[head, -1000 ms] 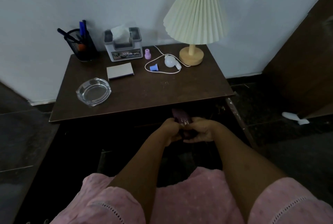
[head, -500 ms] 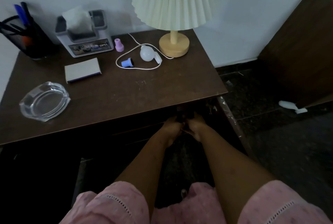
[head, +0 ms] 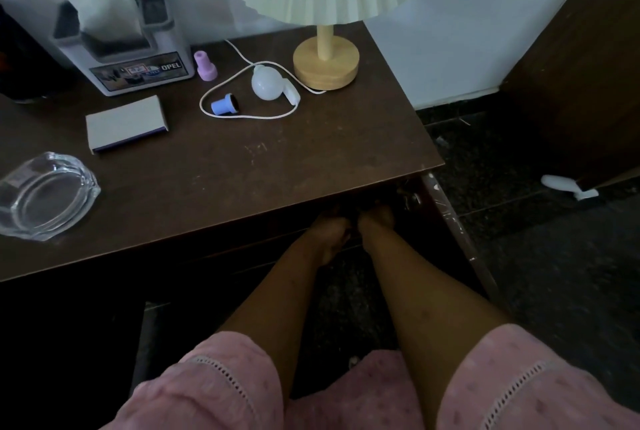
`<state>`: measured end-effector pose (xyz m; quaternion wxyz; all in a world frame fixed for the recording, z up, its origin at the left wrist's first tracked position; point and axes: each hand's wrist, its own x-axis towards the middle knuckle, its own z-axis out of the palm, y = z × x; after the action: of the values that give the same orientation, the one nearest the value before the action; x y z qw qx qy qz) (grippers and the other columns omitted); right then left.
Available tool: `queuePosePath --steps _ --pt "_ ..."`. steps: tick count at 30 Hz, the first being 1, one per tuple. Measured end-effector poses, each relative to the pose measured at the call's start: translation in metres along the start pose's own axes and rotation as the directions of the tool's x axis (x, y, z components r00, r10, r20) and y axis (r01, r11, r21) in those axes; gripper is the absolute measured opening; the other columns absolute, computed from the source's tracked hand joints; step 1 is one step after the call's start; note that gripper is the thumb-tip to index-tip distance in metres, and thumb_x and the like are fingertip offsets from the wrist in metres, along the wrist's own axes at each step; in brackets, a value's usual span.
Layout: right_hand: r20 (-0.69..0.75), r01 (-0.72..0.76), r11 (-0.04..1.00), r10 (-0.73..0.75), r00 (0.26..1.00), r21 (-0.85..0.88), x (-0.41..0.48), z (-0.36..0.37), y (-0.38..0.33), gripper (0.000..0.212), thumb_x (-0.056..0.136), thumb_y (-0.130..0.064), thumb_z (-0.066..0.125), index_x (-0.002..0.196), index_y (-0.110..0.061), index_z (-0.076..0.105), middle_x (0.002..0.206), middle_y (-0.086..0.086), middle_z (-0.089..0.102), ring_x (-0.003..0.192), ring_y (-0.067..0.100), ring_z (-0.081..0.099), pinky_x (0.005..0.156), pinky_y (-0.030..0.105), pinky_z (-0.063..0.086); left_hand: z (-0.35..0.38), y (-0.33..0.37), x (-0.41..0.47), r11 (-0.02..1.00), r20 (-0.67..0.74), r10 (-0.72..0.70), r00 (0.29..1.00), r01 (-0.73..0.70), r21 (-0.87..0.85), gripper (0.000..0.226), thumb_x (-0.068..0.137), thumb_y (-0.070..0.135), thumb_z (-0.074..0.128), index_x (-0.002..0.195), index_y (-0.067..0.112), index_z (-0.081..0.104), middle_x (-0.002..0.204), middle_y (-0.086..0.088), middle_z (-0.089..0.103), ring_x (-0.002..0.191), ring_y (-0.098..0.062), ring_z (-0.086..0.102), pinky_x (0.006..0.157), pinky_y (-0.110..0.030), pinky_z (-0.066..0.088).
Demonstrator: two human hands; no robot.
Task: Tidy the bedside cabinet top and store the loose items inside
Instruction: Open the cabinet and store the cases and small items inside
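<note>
On the cabinet top [head: 311, 159] I see a glass ashtray [head: 45, 196] at the near left edge, with a small grey box [head: 126, 123] lying flat beyond it. Behind that box a tissue holder [head: 121, 45] stands against the wall, and a dark pen cup [head: 20, 59] is cut off at the far left. A pink cap [head: 205, 66] stands upright just right of the tissue holder. A blue cap [head: 224, 105] lies on its side inside a loop of white cord [head: 249, 116], and a white bulb [head: 266, 82] rests on that cord near the lamp [head: 325, 62] at the far right corner. The overhanging front edge of the top blocks my view of the space beneath.

My left hand [head: 330, 232] and right hand [head: 375, 220] are close together, just under that edge, in deep shadow. I cannot tell whether the fingers are closed on anything. The inside of the cabinet reads only as darkness. A white object [head: 568, 185] lies on the floor to the right.

A second ago my hands were out in front of the cabinet, holding a dark maroon item between them. Now both have gone further under, and that item no longer shows. The things on top have stayed where they were.
</note>
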<state>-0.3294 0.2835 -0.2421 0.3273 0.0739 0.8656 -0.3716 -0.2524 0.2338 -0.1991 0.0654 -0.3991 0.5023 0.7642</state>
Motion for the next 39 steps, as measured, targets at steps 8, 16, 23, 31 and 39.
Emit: queuePosePath --steps 8,16,23,31,39 --pt "-0.052 0.021 0.976 -0.01 0.999 0.217 -0.002 0.007 -0.003 0.04 0.094 -0.024 0.05 0.131 -0.009 0.048 0.132 0.014 0.053 0.117 0.029 0.053 0.087 0.029 0.044 -0.003 -0.002 0.006 0.996 -0.012 -0.079 0.997 0.079 -0.035 0.04 0.095 -0.003 0.04 0.133 0.004 0.047 0.139 -0.016 0.05 0.095 -0.013 0.053 0.072 -0.015 0.044" --pt "-0.058 0.032 0.997 -0.036 0.998 -0.071 -0.024 -0.006 -0.019 0.046 0.095 -0.039 0.047 0.125 -0.005 0.054 0.127 0.015 0.057 0.112 0.032 0.057 0.08 0.032 0.049 -0.005 0.012 -0.023 0.997 0.003 -0.06 0.998 0.06 0.056 0.038 0.095 0.007 0.045 0.133 0.012 0.05 0.124 -0.004 0.057 0.1 -0.009 0.051 0.082 -0.024 0.043" --pt "0.262 0.269 0.723 -0.125 0.957 -0.637 -0.086 -0.027 -0.031 0.038 0.095 -0.013 0.048 0.13 0.001 0.049 0.134 0.02 0.051 0.113 0.026 0.054 0.098 0.034 0.046 -0.017 0.031 -0.081 0.861 -0.016 0.028 0.999 -0.016 0.508 0.033 0.087 -0.009 0.051 0.119 -0.016 0.055 0.11 -0.028 0.062 0.083 -0.026 0.059 0.06 -0.023 0.043" --pt "0.628 0.463 0.644 0.034 0.778 -0.609 -0.189 -0.011 -0.084 0.026 0.097 -0.028 0.048 0.117 -0.013 0.056 0.106 0.005 0.057 0.073 0.012 0.051 0.056 0.023 0.04 -0.067 0.089 -0.181 0.496 -0.021 -0.026 0.999 0.031 0.868 0.015 0.088 0.006 0.05 0.086 0.0 0.064 0.088 -0.014 0.063 0.062 -0.017 0.052 0.052 -0.024 0.04" --pt "0.618 0.796 0.575 -0.56 0.551 -0.189 -0.261 0.051 -0.129 0.02 0.09 -0.013 0.057 0.107 -0.011 0.067 0.092 0.005 0.067 0.071 0.01 0.059 0.06 0.011 0.045 -0.192 0.096 -0.253 0.825 -0.403 0.378 0.834 -0.106 0.555 0.026 0.085 0.007 0.062 0.11 0.006 0.07 0.111 -0.021 0.068 0.103 -0.034 0.064 0.083 -0.035 0.053"
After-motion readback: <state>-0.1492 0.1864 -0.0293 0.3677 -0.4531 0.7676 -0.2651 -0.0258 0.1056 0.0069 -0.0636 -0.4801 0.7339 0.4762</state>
